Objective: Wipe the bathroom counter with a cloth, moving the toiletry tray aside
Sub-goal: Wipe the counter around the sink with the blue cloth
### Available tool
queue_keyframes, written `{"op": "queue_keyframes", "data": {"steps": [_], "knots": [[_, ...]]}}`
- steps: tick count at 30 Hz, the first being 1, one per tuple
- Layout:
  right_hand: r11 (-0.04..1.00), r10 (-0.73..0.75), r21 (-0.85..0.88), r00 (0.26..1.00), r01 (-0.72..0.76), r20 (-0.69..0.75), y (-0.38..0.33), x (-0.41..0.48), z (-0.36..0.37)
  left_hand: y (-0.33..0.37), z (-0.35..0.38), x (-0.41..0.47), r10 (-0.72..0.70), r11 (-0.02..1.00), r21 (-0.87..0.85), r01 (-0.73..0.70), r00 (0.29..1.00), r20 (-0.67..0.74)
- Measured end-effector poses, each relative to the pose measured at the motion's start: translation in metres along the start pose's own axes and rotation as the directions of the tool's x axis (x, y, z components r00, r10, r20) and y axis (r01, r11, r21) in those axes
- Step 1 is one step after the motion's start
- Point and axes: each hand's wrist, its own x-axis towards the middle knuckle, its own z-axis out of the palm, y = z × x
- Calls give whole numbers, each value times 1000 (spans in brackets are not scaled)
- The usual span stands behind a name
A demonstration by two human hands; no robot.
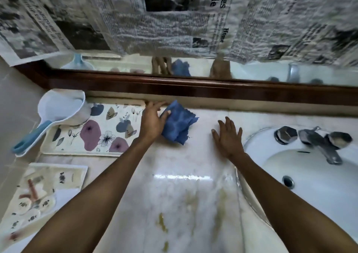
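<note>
A crumpled blue cloth lies on the white marble counter near the back edge. My left hand grips the cloth's left side, thumb on top. My right hand rests flat on the counter with fingers spread, empty, a little to the right of the cloth. A white floral tray sits to the left of my left hand, and a pale blue plastic scoop lies on its far left end. Yellowish stains mark the counter's near part.
A white sink with a chrome faucet fills the right side. A second tray with small toiletries sits at the near left. A wooden-framed mirror covered in newspaper runs along the back.
</note>
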Motion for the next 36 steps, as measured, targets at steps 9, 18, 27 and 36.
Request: {"op": "queue_keyframes", "data": {"steps": [9, 18, 27, 36], "knots": [[991, 115, -53, 988, -121, -99, 50, -21, 0, -45, 63, -17, 147, 796, 434, -423, 829, 539], [973, 217, -27, 949, -229, -231, 73, -30, 24, -89, 40, -15, 105, 767, 512, -387, 862, 495], [978, 210, 86, 919, -192, -335, 78, -31, 25, 14, 171, -26, 130, 803, 497, -328, 911, 391], [964, 244, 193, 897, -183, -369, 78, -34, 23, -53, 90, -20, 318, 596, 459, -659, 718, 619]]}}
